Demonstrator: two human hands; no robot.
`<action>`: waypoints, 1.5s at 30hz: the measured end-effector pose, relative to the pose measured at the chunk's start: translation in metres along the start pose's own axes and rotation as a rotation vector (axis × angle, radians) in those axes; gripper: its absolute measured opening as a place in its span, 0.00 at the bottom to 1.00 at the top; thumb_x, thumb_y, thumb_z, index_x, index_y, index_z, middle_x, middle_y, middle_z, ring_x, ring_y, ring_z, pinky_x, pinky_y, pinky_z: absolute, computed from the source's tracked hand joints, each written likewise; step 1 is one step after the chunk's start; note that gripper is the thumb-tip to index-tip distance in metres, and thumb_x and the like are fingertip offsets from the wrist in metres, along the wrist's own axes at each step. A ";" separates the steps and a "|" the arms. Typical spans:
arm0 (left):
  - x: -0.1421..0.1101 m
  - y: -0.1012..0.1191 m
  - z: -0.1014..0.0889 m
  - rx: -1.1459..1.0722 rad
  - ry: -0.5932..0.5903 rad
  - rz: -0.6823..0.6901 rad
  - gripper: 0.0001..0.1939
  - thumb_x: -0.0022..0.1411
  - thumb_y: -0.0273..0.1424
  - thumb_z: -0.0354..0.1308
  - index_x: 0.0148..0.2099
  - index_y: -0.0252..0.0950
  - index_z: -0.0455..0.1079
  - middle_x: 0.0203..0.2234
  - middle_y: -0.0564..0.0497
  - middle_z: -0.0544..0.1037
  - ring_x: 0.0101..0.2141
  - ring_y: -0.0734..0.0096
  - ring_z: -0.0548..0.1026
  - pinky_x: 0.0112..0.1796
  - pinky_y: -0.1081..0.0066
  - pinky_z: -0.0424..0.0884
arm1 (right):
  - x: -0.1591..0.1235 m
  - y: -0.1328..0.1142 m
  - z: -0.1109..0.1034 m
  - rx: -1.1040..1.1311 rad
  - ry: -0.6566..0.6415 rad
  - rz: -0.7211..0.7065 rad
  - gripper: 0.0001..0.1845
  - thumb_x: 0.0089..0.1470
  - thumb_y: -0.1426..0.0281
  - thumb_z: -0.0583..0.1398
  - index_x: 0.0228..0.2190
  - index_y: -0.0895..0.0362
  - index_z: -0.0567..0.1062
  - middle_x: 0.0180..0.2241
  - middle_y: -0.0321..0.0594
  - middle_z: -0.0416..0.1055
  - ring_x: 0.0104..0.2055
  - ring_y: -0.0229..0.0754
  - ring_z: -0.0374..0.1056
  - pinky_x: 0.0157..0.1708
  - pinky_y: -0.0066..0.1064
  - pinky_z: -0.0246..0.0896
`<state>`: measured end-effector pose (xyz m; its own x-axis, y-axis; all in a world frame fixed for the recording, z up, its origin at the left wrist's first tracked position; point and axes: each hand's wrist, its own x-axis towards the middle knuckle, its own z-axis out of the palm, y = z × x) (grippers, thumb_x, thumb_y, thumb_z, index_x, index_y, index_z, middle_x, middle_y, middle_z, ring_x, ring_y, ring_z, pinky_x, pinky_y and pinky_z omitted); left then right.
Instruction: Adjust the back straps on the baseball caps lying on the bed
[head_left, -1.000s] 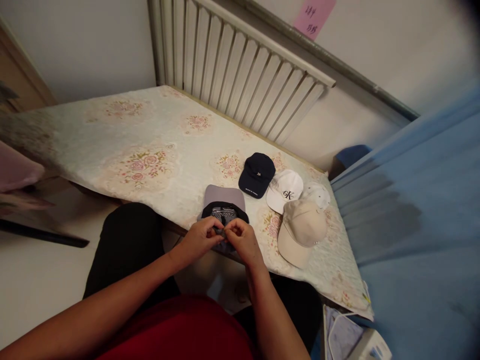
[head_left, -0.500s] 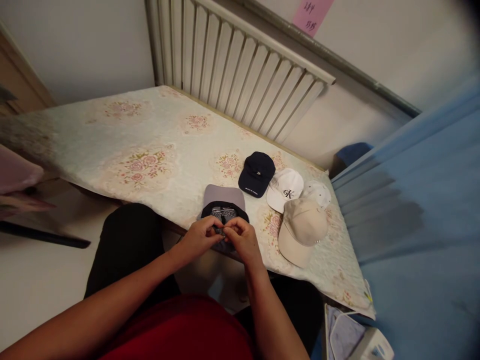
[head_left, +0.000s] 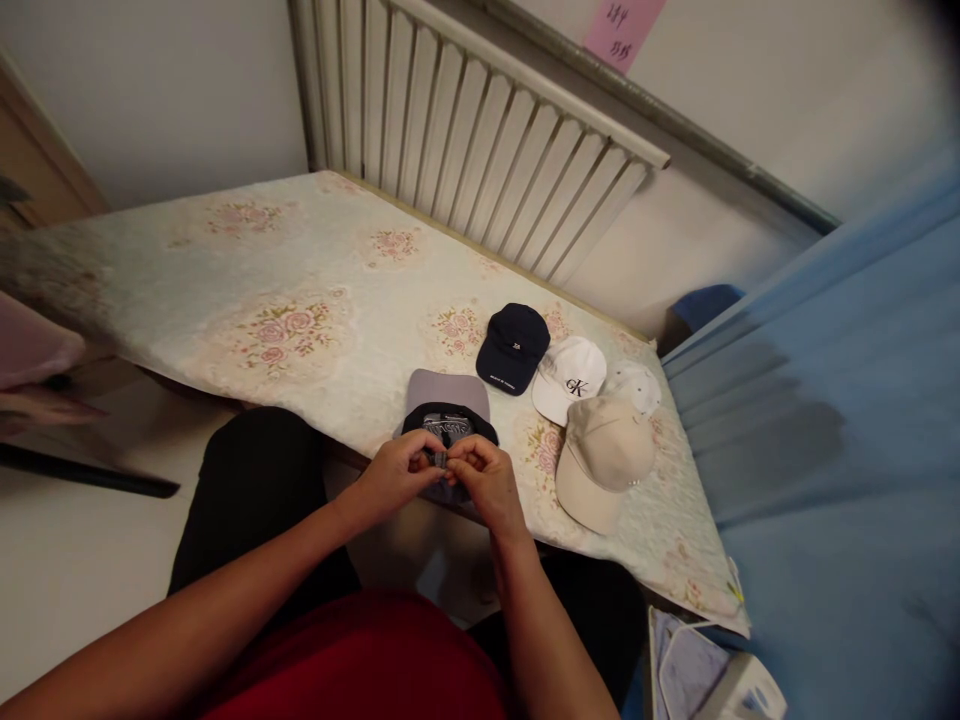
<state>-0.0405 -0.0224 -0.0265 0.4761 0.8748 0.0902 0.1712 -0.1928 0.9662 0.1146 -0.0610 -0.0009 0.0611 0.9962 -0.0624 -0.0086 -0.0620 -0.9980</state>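
Observation:
A grey cap [head_left: 448,388] lies upside down at the near edge of the table, its brim pointing away from me and its dark inside showing. Over its rear edge, my left hand [head_left: 401,470] and my right hand [head_left: 486,475] meet, thumbs and fingertips pinched together. Between them is a small dark strap [head_left: 439,459], apparently the cap's back strap. Fingers cover most of it, so its fastening cannot be made out. To the right sit a navy cap [head_left: 514,348], a white cap with black letters [head_left: 571,380], another white cap [head_left: 637,385] and a beige cap [head_left: 609,460].
A flowered cloth covers the table [head_left: 300,260]. Behind it runs a white radiator [head_left: 480,140]. At the right hangs a blue curtain [head_left: 817,400], with a white appliance [head_left: 742,690] low in front. Pink fabric [head_left: 34,340] shows at the left edge.
My fingers have shifted slightly at the strap, and a bit more of it shows between them. The caps on the table have stayed put.

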 end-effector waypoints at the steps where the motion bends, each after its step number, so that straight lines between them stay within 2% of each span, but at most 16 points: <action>1: 0.000 -0.002 -0.001 -0.016 -0.002 -0.006 0.10 0.53 0.33 0.60 0.38 0.36 0.67 0.17 0.62 0.63 0.19 0.78 0.61 0.22 0.77 0.56 | -0.001 -0.001 0.000 0.010 0.003 0.005 0.05 0.42 0.74 0.62 0.26 0.55 0.73 0.18 0.29 0.69 0.22 0.35 0.66 0.25 0.26 0.62; 6: 0.000 -0.008 -0.002 -0.061 -0.006 -0.026 0.11 0.54 0.34 0.59 0.40 0.37 0.67 0.19 0.59 0.68 0.21 0.76 0.67 0.23 0.76 0.60 | -0.002 0.003 -0.002 0.106 -0.005 0.039 0.10 0.40 0.72 0.64 0.30 0.54 0.74 0.24 0.32 0.74 0.25 0.37 0.70 0.30 0.29 0.65; 10: 0.000 -0.006 -0.001 -0.069 -0.013 -0.057 0.10 0.53 0.32 0.59 0.39 0.37 0.67 0.19 0.59 0.70 0.21 0.75 0.69 0.24 0.75 0.62 | -0.003 0.005 -0.001 0.069 0.007 0.052 0.09 0.40 0.72 0.63 0.29 0.54 0.74 0.21 0.30 0.72 0.24 0.37 0.69 0.28 0.28 0.65; 16: -0.001 0.001 -0.001 -0.282 -0.072 -0.117 0.12 0.53 0.32 0.59 0.40 0.38 0.64 0.23 0.57 0.75 0.26 0.71 0.74 0.30 0.70 0.68 | -0.003 0.003 0.001 0.018 -0.006 0.021 0.08 0.42 0.70 0.63 0.29 0.54 0.73 0.23 0.32 0.72 0.27 0.39 0.70 0.31 0.31 0.67; 22: 0.000 0.007 -0.007 -0.319 -0.092 -0.102 0.07 0.57 0.32 0.55 0.38 0.38 0.63 0.23 0.57 0.74 0.28 0.73 0.74 0.33 0.71 0.67 | -0.004 0.001 0.000 -0.089 -0.003 -0.073 0.08 0.43 0.71 0.63 0.30 0.54 0.72 0.27 0.33 0.71 0.28 0.38 0.68 0.30 0.30 0.65; 26: 0.003 0.006 -0.006 -0.339 -0.097 -0.121 0.06 0.54 0.31 0.56 0.35 0.37 0.62 0.23 0.58 0.73 0.27 0.74 0.72 0.31 0.72 0.65 | -0.004 -0.001 0.002 -0.246 0.021 -0.179 0.10 0.43 0.74 0.63 0.31 0.54 0.74 0.32 0.34 0.68 0.28 0.36 0.65 0.28 0.28 0.61; 31: 0.005 0.001 -0.003 -0.291 -0.088 -0.135 0.07 0.52 0.32 0.56 0.32 0.38 0.61 0.25 0.56 0.72 0.28 0.72 0.73 0.29 0.71 0.66 | -0.004 -0.002 0.004 -0.479 -0.001 -0.325 0.10 0.45 0.74 0.63 0.33 0.53 0.75 0.34 0.36 0.68 0.33 0.38 0.63 0.31 0.29 0.59; 38: 0.006 0.001 -0.008 -0.197 -0.100 -0.111 0.06 0.53 0.33 0.55 0.30 0.37 0.62 0.28 0.52 0.74 0.31 0.69 0.73 0.31 0.69 0.68 | -0.005 -0.003 0.004 -0.553 -0.041 -0.382 0.08 0.47 0.75 0.61 0.32 0.53 0.74 0.33 0.37 0.67 0.35 0.39 0.64 0.33 0.30 0.60; 45: 0.008 0.003 -0.017 -0.422 -0.233 -0.165 0.09 0.56 0.33 0.55 0.29 0.37 0.59 0.39 0.50 0.74 0.38 0.69 0.75 0.42 0.62 0.70 | -0.005 -0.008 0.002 -0.570 -0.046 -0.386 0.08 0.47 0.75 0.58 0.33 0.54 0.72 0.34 0.38 0.68 0.32 0.38 0.62 0.32 0.29 0.60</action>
<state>-0.0511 -0.0080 -0.0184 0.6601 0.7467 -0.0815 -0.0804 0.1781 0.9807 0.1123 -0.0656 0.0070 -0.0886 0.9542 0.2858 0.5318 0.2879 -0.7964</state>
